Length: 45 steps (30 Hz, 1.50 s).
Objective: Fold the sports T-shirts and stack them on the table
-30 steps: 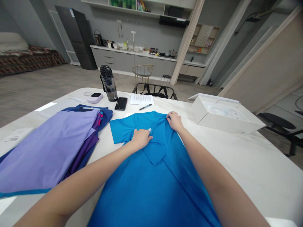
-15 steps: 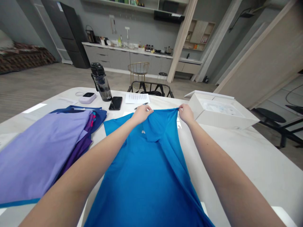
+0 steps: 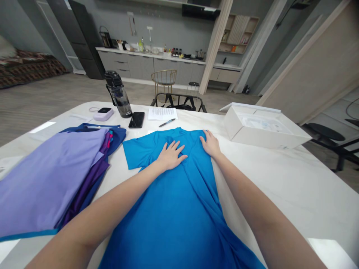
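Note:
A blue T-shirt (image 3: 174, 209) lies spread on the white table, its collar end away from me and its near part running out of view at the bottom. One short sleeve sticks out to the left; the right side is folded inward, with long creases down the body. My left hand (image 3: 171, 155) rests flat on the chest just below the collar, fingers spread. At the right shoulder edge, my right hand (image 3: 209, 144) lies on the fabric with its fingers stretched out. Neither hand grips the cloth.
Left of the shirt is a pile of folded clothes (image 3: 53, 179), lavender on top. Behind stand a water bottle (image 3: 120, 99), a phone (image 3: 137, 120), a small lavender device (image 3: 103, 114), a printed sheet (image 3: 162, 113) and a pen (image 3: 167, 122). An open white box (image 3: 263, 129) sits at right.
Both hands have let go of the shirt's top edge. My left hand has come down onto the chest, my right onto the shoulder. The collar area now lies flatter.

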Motion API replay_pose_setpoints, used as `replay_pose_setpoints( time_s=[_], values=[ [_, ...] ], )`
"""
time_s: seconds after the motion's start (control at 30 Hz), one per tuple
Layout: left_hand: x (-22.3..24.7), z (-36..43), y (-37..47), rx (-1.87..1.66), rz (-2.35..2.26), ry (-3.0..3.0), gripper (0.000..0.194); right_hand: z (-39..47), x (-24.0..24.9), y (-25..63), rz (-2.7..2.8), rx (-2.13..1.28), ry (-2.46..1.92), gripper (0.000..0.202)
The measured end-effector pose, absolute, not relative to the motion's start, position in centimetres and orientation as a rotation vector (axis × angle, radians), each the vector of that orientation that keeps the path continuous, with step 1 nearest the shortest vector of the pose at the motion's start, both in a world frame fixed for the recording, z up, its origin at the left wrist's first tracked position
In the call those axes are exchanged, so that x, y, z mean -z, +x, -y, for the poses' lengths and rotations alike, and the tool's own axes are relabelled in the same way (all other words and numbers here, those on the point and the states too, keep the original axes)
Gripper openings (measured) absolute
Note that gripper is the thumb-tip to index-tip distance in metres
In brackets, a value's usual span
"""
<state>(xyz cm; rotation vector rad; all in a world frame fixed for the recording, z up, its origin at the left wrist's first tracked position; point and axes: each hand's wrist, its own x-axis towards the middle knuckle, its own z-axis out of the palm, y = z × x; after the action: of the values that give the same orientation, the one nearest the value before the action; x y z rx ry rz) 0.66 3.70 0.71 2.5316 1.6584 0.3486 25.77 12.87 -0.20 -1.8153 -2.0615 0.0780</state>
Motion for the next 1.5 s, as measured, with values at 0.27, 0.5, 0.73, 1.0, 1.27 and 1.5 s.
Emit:
replay_pose_setpoints(
  time_s=[0.27, 0.5, 0.73, 1.0, 1.27, 1.5],
  values=[
    [0.1, -3.0, 0.9, -0.282, -1.685, 2.501, 0.068, -4.6, 0.0, 27.5, 2.297, -0.280, -1.651, 0.058],
    [0.0, -3.0, 1.0, -0.243, -1.699, 2.506, 0.067, 5.3, -1.4, 27.9, 2.322, -0.442, -1.496, 0.050],
    [0.1, -3.0, 1.2, -0.206, -1.735, 2.489, 0.066, 14.5, -2.9, 27.3, 2.445, -0.523, -1.529, 0.052],
    [-1.8, 0.8, 3.1, -0.383, -1.729, 2.738, 0.053, 19.3, -2.2, 26.9, 2.423, -0.312, -1.662, 0.054],
    [-1.4, 12.8, 5.3, -0.472, -1.158, 2.748, 0.043, 19.3, -1.6, 27.1, 2.302, -0.269, -1.541, 0.046],
    [-1.1, 18.5, 5.3, -0.286, -1.121, 2.780, 0.052, 20.8, -2.5, 27.7, 2.114, -0.194, -1.553, 0.033]
  ],
)
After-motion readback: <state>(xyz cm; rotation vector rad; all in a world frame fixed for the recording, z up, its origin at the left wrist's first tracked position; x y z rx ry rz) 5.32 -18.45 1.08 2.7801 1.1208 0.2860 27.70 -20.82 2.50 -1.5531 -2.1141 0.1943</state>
